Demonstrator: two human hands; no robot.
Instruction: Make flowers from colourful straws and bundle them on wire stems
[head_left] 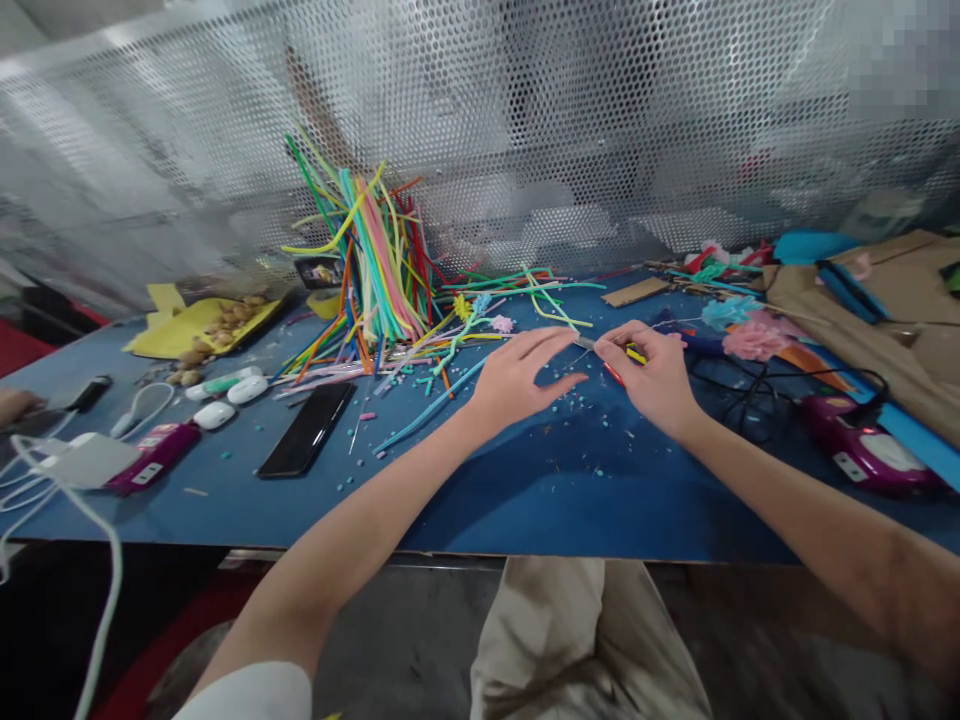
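My right hand is closed around a small tool with red and yellow handles, its grey metal tip pointing left. Just left of that tip is my left hand, thumb and fingers apart, palm toward the tool; no object shows between them. A light blue pipe cleaner lies on the table below and left of my left hand. Beyond that hand are a pink fluffy piece and a yellow one. Small blue-green clippings are scattered under both hands.
A bundle of coloured pipe cleaners stands against the perforated metal panel. A black phone and purple power strip lie left. Right are pink tissue flowers, cables and another purple strip. Another person's hand shows far left.
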